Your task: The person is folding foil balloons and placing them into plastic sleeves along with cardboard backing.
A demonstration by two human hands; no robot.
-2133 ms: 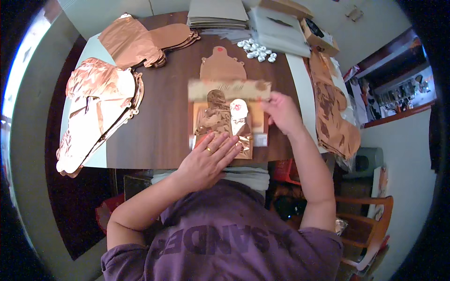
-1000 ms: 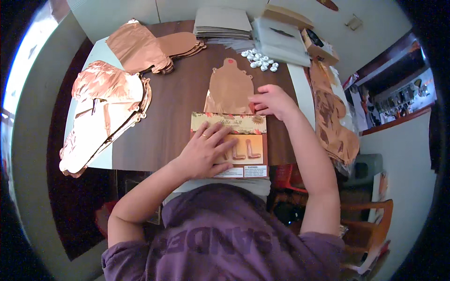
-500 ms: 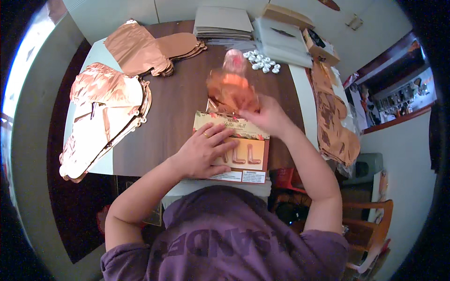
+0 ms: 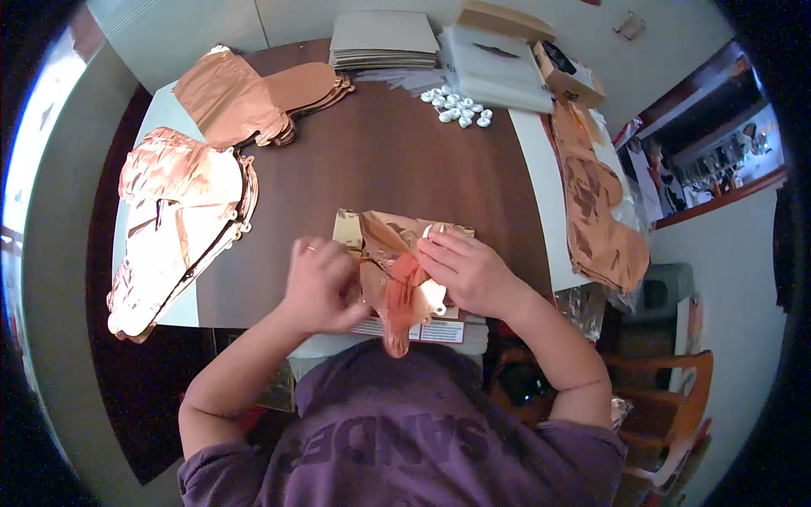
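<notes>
A folded copper foil balloon (image 4: 397, 287) lies over the printed card (image 4: 346, 230) at the near edge of the table, hiding most of it. My right hand (image 4: 469, 270) grips the balloon's right side. A small white piece (image 4: 435, 230) shows at its fingertips. At the balloon's left edge, my left hand (image 4: 319, 283) has its fingers curled and closed. What they hold, if anything, is hidden. A reddish part of the balloon hangs over the table edge toward my shirt.
Copper foil balloon stacks lie at the left (image 4: 182, 203), far left (image 4: 245, 93) and right (image 4: 591, 194). White ribbon spools (image 4: 456, 108) sit at the back, near a grey card stack (image 4: 384, 38), clear plastic sleeves (image 4: 494, 72) and an open cardboard box (image 4: 574, 76). A wooden chair (image 4: 667, 397) stands at the right.
My right hand has drawn the foil balloon toward me from beyond the card, and it now covers the card. My left hand has lifted off the card and curled its fingers.
</notes>
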